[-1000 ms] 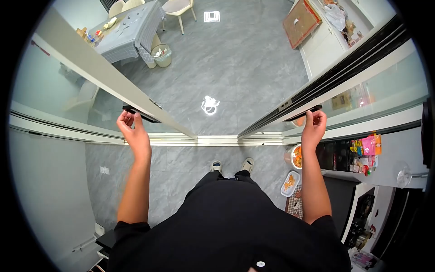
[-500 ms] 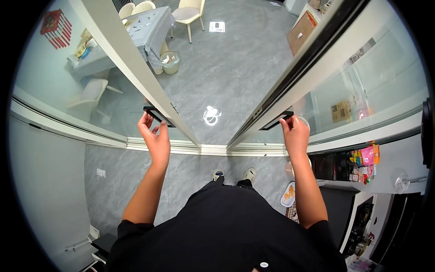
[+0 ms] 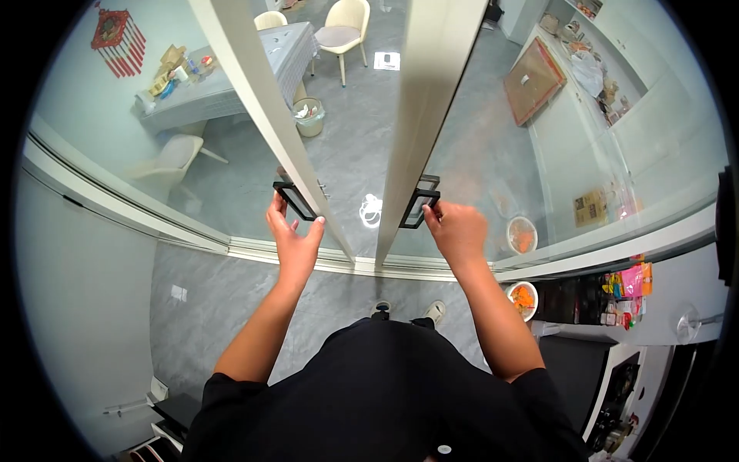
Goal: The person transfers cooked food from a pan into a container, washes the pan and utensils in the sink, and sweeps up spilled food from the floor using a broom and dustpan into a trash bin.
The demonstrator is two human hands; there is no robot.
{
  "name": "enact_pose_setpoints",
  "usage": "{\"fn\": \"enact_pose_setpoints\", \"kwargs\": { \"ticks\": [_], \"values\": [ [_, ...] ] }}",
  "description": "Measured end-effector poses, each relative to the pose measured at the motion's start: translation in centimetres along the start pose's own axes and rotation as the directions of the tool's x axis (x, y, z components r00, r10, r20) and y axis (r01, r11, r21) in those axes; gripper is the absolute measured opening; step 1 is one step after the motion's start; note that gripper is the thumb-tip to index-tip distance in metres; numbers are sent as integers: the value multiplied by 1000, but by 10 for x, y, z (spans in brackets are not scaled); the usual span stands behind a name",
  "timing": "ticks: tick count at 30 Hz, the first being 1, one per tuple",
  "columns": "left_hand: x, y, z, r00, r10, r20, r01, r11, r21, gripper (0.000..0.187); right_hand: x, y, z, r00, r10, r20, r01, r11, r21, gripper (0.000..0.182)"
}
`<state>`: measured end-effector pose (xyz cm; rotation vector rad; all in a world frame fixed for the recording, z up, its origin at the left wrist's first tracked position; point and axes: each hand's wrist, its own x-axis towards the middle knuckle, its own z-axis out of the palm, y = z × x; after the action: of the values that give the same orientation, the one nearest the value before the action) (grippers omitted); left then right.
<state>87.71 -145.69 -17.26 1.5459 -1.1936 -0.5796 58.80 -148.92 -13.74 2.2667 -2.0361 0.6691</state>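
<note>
Two glass sliding doors with pale frames stand in front of me, a narrow gap between them. On the left door frame [image 3: 258, 92] is a black door handle [image 3: 295, 202]; my left hand [image 3: 295, 245] holds it, fingers at its upper end and thumb by its lower end. My right hand [image 3: 460, 231] is closed at the black door handle [image 3: 419, 209] of the right door frame [image 3: 427, 77], thumb and fingers against its side edge. Part of the right fingers is hidden behind the hand.
The door track [image 3: 366, 267] crosses the floor before my feet. Past the glass are a covered table [image 3: 289, 61], a chair [image 3: 342, 35] and a trash bin [image 3: 309, 119]. To the right, a bowl of orange food [image 3: 523, 300] stands near a counter [image 3: 570, 366].
The right door has slid left with my right hand on its handle, narrowing the gap. The left door and hand appear slightly further right as the view shifts.
</note>
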Motion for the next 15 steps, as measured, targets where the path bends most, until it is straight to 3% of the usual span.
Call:
{"fn": "enact_pose_setpoints", "kwargs": {
  "ticks": [12,15],
  "values": [
    [-2,4,2,1000,1,4,-2,999,46,98,12,-59,26,993,-116,-14,117,991,71,34],
    [-2,6,4,1000,1,17,-2,999,51,99,15,-73,25,989,-139,60,136,989,50,32]
  ]
}}
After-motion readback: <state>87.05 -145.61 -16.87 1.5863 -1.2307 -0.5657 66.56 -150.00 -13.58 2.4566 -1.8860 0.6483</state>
